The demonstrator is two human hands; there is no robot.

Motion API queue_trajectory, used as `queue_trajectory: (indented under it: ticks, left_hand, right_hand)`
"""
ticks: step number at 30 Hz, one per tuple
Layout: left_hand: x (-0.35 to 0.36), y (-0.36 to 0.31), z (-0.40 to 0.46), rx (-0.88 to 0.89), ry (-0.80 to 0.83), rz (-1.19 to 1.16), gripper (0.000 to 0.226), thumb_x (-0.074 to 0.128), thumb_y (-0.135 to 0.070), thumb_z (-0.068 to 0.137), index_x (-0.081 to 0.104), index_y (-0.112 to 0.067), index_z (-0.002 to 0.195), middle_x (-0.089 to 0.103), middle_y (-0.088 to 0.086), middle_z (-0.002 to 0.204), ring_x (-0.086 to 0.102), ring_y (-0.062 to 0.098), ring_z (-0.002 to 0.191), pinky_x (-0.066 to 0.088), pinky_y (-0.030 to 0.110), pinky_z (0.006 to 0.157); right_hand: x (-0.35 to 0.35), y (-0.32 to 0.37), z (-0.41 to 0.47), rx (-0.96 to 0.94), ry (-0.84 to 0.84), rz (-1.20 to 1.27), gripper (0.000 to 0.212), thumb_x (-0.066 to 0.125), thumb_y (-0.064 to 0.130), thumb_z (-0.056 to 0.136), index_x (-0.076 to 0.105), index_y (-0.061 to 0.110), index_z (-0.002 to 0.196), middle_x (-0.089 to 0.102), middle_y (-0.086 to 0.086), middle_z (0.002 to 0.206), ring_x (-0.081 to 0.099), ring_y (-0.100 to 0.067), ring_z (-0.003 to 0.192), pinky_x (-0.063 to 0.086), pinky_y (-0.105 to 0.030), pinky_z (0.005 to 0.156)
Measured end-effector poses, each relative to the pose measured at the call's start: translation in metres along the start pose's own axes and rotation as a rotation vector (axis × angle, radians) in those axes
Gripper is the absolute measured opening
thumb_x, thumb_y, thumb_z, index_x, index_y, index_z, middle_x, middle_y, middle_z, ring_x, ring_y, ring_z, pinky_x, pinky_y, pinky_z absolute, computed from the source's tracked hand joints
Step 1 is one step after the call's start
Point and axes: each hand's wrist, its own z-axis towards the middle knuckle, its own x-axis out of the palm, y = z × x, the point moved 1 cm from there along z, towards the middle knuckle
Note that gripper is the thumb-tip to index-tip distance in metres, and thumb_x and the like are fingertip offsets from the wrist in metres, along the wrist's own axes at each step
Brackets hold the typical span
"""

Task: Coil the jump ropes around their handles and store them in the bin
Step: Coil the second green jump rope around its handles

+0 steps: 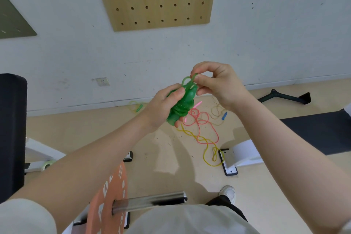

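- The room first: you stand facing a scuffed white wall (pixel 266 34) carrying a wooden pegboard (pixel 157 2), over a tan floor (pixel 161 157) with a dark mat (pixel 319 131) to your right.
- An orange weight plate (pixel 108 201) on a steel bar (pixel 150 200) sits near your feet; no bin shows.
- Loose on the floor lie a pink jump rope (pixel 199 119), a yellow jump rope (pixel 210 150) tangled through it, and a tan rope with a blue handle (pixel 224 115) just beyond; another yellow-green one (pixel 137 107) rests by the wall.
- Your left hand (pixel 163 106) wraps around the green jump rope (pixel 182 106), coiled on its handles, held chest-high.
- Your right hand (pixel 214 81) pinches the final loop at the top.
- Expect light, springy, rather slick plastic cord; keep the bundle squeezed mid-body so the turns likely won't spring loose.
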Motion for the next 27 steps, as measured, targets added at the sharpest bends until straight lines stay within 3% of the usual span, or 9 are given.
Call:
queue_trajectory:
  ticks: [4,8,10,13,17,21,25,27]
  left_hand:
    - [0.000,-0.001,0.006,0.044,-0.083,-0.121,0.032,0.035,-0.039,0.090,0.047,-0.010,0.082,0.052,0.004,0.053,0.047,0.021,0.040,0.040,0.027,0.044]
    - [0.003,0.001,0.012,-0.004,-0.158,-0.202,0.033,0.032,-0.035,0.098,0.047,-0.006,0.096,0.056,-0.002,0.053,0.046,0.016,0.039,0.037,0.021,0.041]
    - [0.003,0.002,0.016,-0.049,-0.212,-0.225,0.029,0.031,-0.033,0.100,0.045,-0.008,0.099,0.054,0.003,0.055,0.045,0.016,0.039,0.036,0.021,0.041]
    - [0.000,0.006,0.020,-0.162,-0.254,-0.264,0.028,0.035,-0.035,0.099,0.046,-0.009,0.098,0.047,0.009,0.059,0.044,0.017,0.038,0.036,0.022,0.040]
    - [0.003,0.012,0.020,-0.271,-0.239,-0.415,0.031,0.038,-0.035,0.097,0.054,-0.009,0.087,0.047,0.005,0.053,0.042,0.016,0.039,0.031,0.022,0.039]
    - [0.017,0.019,0.023,-0.425,-0.254,-0.562,0.031,0.042,-0.038,0.093,0.053,-0.013,0.078,0.043,0.007,0.054,0.038,0.016,0.032,0.033,0.022,0.045]
    - [0.039,0.029,0.025,-0.571,-0.255,-0.684,0.032,0.044,-0.039,0.092,0.050,-0.012,0.074,0.040,0.005,0.047,0.035,0.014,0.029,0.032,0.022,0.050]
    - [0.046,0.033,0.027,-0.605,-0.241,-0.693,0.037,0.043,-0.041,0.093,0.050,-0.011,0.073,0.042,0.006,0.046,0.037,0.014,0.030,0.038,0.022,0.050]
  right_hand:
    - [0.006,-0.012,0.004,-0.013,-0.024,-0.029,0.019,0.058,0.003,0.089,0.058,0.015,0.074,0.060,0.011,0.062,0.056,-0.008,0.049,0.039,-0.018,0.042]
    - [0.010,-0.020,0.011,-0.045,0.033,-0.214,0.021,0.053,0.007,0.092,0.055,0.018,0.075,0.057,0.006,0.065,0.053,-0.003,0.056,0.038,-0.016,0.050]
    - [0.014,-0.027,0.014,-0.048,0.004,-0.293,0.025,0.051,0.006,0.092,0.050,0.020,0.072,0.054,0.003,0.063,0.051,-0.004,0.054,0.039,-0.014,0.054]
    - [0.020,-0.041,0.013,-0.077,-0.038,-0.475,0.023,0.050,0.006,0.091,0.046,0.019,0.072,0.050,0.005,0.058,0.051,-0.013,0.053,0.040,-0.022,0.057]
    - [0.017,-0.045,0.010,-0.194,0.046,-0.749,0.008,0.051,0.007,0.090,0.051,0.005,0.082,0.060,-0.005,0.063,0.059,-0.023,0.059,0.043,-0.031,0.059]
    - [0.005,-0.054,0.001,-0.316,0.091,-1.028,0.015,0.047,0.017,0.093,0.053,0.004,0.088,0.062,-0.011,0.076,0.058,-0.033,0.070,0.041,-0.037,0.057]
    - [-0.008,-0.067,-0.016,-0.383,0.082,-1.176,0.030,0.041,0.029,0.086,0.054,0.005,0.075,0.057,-0.006,0.058,0.056,-0.028,0.044,0.017,-0.018,0.038]
    - [-0.016,-0.070,-0.019,-0.343,0.081,-1.158,0.026,0.046,0.025,0.086,0.056,0.004,0.075,0.059,-0.007,0.058,0.057,-0.028,0.046,0.009,-0.021,0.038]
